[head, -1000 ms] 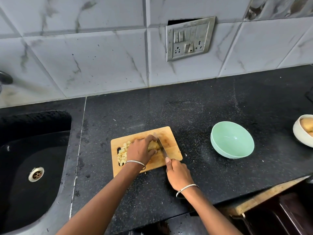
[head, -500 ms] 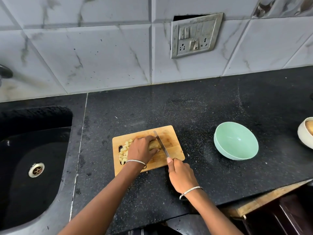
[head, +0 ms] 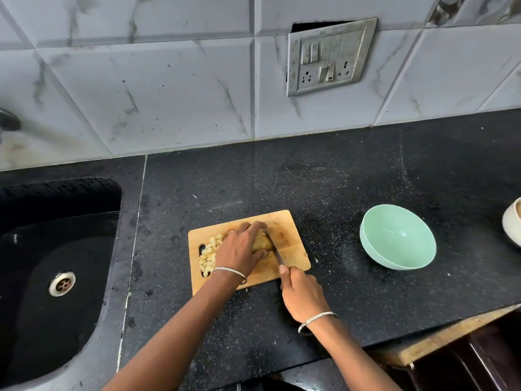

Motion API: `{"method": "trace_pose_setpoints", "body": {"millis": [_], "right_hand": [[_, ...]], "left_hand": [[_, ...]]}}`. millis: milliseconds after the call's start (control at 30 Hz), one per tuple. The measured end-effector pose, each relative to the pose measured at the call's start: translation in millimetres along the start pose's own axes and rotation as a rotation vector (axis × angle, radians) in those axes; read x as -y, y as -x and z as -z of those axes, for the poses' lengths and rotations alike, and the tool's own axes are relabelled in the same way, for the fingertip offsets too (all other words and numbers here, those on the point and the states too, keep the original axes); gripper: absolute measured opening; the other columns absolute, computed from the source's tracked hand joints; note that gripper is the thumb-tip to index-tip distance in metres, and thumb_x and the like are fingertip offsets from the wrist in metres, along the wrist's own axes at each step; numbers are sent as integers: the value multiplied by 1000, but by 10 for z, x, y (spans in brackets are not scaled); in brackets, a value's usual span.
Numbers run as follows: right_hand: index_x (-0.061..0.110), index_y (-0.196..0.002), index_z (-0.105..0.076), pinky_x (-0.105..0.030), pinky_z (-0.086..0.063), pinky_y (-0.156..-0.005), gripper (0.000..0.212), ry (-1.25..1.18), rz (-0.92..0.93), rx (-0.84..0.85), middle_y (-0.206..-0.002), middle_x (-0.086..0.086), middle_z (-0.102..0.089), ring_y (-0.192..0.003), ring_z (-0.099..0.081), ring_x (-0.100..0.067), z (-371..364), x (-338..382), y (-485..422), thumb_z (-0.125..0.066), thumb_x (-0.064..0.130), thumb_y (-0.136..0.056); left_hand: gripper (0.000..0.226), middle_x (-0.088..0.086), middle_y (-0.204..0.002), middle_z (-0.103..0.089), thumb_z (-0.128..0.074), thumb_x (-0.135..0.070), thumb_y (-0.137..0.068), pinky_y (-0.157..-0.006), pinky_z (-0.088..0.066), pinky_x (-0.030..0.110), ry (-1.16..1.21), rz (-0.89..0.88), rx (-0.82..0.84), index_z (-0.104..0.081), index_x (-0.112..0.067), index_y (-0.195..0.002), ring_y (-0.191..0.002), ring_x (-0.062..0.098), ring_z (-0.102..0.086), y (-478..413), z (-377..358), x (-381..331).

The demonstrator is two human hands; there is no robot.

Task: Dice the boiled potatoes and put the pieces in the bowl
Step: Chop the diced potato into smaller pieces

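A wooden cutting board (head: pixel 293 244) lies on the black counter. My left hand (head: pixel 239 249) curls over a boiled potato (head: pixel 262 243) in the board's middle and holds it down. My right hand (head: pixel 300 292) grips the handle of a knife (head: pixel 273 248); its blade runs along the potato's right side, tip toward the wall. A pile of several diced potato pieces (head: pixel 209 253) sits on the board's left part, partly hidden by my left wrist. The mint-green bowl (head: pixel 397 241) stands empty to the right of the board.
A black sink (head: pixel 53 266) with a metal drain fills the left side. A white bowl (head: pixel 513 221) is cut off by the right edge. Tiled wall with a switch plate (head: pixel 328 56) stands behind. A wooden counter edge (head: pixel 439 338) shows at bottom right.
Both hands hold their place on the board. The knife blade has shifted slightly against the potato, and the view has drifted a little, sliding the white bowl further out of frame.
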State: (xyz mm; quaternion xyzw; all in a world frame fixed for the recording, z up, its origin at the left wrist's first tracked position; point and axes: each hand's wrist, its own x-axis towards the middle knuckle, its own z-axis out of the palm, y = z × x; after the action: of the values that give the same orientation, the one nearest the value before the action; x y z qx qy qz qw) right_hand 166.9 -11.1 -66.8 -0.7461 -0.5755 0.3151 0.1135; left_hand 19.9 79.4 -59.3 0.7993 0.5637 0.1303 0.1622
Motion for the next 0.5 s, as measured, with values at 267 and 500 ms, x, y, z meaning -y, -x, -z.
{"method": "trace_pose_setpoints", "body": {"millis": [267, 500], "right_hand": [[14, -102, -60, -40, -39, -71, 49, -9, -17, 11, -101, -14, -67, -98, -61, -39, -59, -19, -7, -24, 47, -103], [15, -104, -59, -43, -46, -77, 44, -10, -22, 17, -103, -15, -67, -100, -60, -39, -8, 9, 43, -26, 45, -104]], "left_hand": [[32, -17, -138, -42, -60, -24, -88, -95, -31, 42, -240, -278, 175, -59, -46, -112, -135, 16, -26, -163, 130, -90], [22, -18, -115, -59, -60, -29, -86, -99, -26, 46, -354, -397, 220, -60, -40, -106, -125, 10, -42, -282, 162, -96]]}}
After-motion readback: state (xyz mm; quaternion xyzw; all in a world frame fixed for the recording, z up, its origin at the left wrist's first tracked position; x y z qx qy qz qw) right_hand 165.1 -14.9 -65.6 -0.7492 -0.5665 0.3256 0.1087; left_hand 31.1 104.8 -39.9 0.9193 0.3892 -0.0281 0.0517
